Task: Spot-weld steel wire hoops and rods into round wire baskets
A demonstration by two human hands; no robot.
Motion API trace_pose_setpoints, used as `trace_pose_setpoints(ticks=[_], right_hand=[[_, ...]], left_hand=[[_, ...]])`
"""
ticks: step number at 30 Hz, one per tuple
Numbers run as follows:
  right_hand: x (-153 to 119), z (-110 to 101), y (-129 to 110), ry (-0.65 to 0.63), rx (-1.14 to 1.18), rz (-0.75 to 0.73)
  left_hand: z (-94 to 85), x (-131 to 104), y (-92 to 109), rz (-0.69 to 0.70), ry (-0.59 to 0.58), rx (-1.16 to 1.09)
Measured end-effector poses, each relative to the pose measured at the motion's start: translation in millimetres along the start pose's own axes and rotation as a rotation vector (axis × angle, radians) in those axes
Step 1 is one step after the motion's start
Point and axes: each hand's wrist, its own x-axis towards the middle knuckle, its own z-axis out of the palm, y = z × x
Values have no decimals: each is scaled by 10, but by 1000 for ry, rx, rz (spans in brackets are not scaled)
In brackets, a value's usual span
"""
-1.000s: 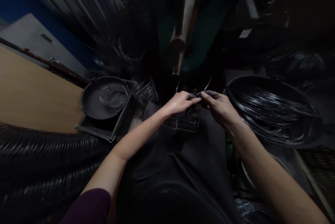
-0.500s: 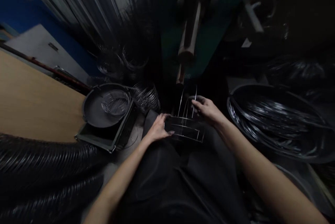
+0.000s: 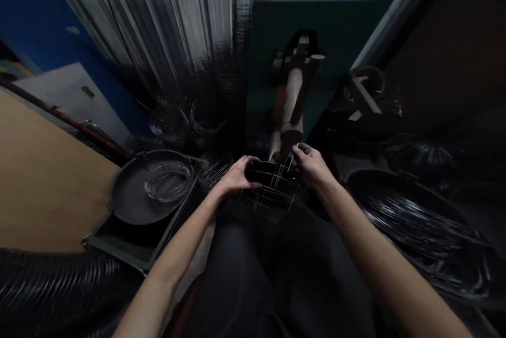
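My left hand (image 3: 238, 174) is closed around the left end of a curved wire frame (image 3: 270, 174), thumb below and fingers above. The frame has several thin, shiny wires, and its lower part blurs into the dark clothing behind. My right hand (image 3: 312, 165) pinches a thin upright wire (image 3: 291, 160) at the frame's right side; whether this wire is joined to the frame I cannot tell. Just beyond the hands are the thick cylindrical arms (image 3: 292, 103) of a green machine (image 3: 328, 32). The frame's far edge is close to the lower arm's tip; contact there is unclear.
On the left, a round dark basin (image 3: 130, 198) holding wire rings (image 3: 168, 181) rests on a green crate (image 3: 118, 245). A wire coil (image 3: 213, 166) stands beside it. To the right is a large basin with shiny wire pieces (image 3: 415, 222). Stacked wire rings (image 3: 29, 285) lie lower left.
The view has tilted up, bringing the machine's panel and red light into sight. The hands have carried the wire frame closer to the machine's arms, and the frame has turned slightly.
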Motion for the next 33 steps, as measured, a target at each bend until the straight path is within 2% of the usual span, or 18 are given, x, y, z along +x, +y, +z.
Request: trace_pose_setpoints(ticks=[6, 15, 33], right_hand=[[159, 41, 15, -49, -39, -44], [165, 101, 59, -25, -132, -16], [238, 122, 79, -62, -81, -59]], left_hand=[[-28, 91, -86, 31, -20, -38], [-38, 102, -153, 21, -37, -65], [-77, 168, -215, 3, -48, -168]])
